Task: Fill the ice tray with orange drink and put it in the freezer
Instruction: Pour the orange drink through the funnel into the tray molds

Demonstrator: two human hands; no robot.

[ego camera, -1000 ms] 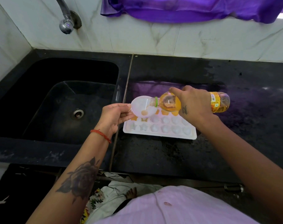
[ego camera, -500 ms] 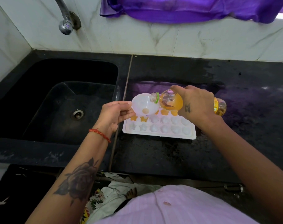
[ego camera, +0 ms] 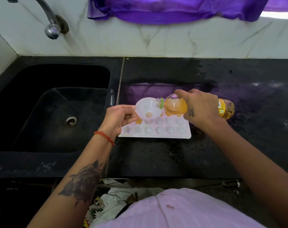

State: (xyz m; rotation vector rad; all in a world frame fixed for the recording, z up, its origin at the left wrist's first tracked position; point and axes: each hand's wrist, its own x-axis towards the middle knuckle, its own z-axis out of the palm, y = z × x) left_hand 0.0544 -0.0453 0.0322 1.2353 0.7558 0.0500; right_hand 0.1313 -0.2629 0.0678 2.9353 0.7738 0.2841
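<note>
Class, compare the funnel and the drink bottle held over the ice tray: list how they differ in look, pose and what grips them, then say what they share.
1. The funnel is white and nearly empty; the bottle is clear, partly filled with orange drink.
2. The funnel sits upright, mouth up; the bottle lies tipped on its side, neck over the funnel.
3. The left hand pinches the funnel's rim; the right hand wraps the bottle's body.

Shared: both are held above the ice tray.

2 hands (ego camera: pixel 120 117) (ego camera: pixel 200 107), 1 ice tray (ego camera: pixel 156 130), 1 bottle (ego camera: pixel 176 105), 1 funnel (ego camera: pixel 148 109)
</note>
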